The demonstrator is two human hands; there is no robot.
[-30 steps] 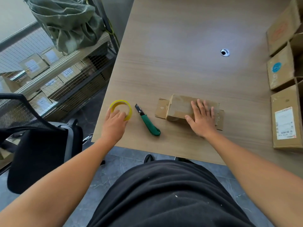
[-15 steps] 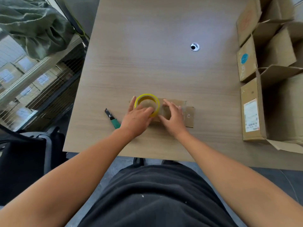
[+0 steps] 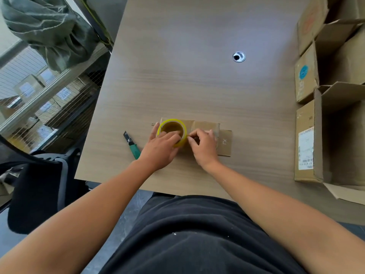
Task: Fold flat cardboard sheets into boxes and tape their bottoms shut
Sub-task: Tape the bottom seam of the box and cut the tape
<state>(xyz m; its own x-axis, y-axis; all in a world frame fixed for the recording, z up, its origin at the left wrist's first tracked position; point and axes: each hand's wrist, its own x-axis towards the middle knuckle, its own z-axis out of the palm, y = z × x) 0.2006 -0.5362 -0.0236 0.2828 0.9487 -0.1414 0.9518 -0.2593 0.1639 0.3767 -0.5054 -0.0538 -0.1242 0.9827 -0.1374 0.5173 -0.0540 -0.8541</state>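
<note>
Cardboard box bears tape roll, clasped by left grip; right grip pinches roll edge; peeling may drag box askew.

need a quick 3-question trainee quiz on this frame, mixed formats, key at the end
1. True or false: the left hand grips the yellow tape roll.
2. Where is the green utility knife? A) on the table, left of the small cardboard box; B) on the chair seat; C) inside an open carton.
3. Fill in: the small cardboard box lies under the ___.

Key: 1 true; 2 A; 3 tape roll.
</note>
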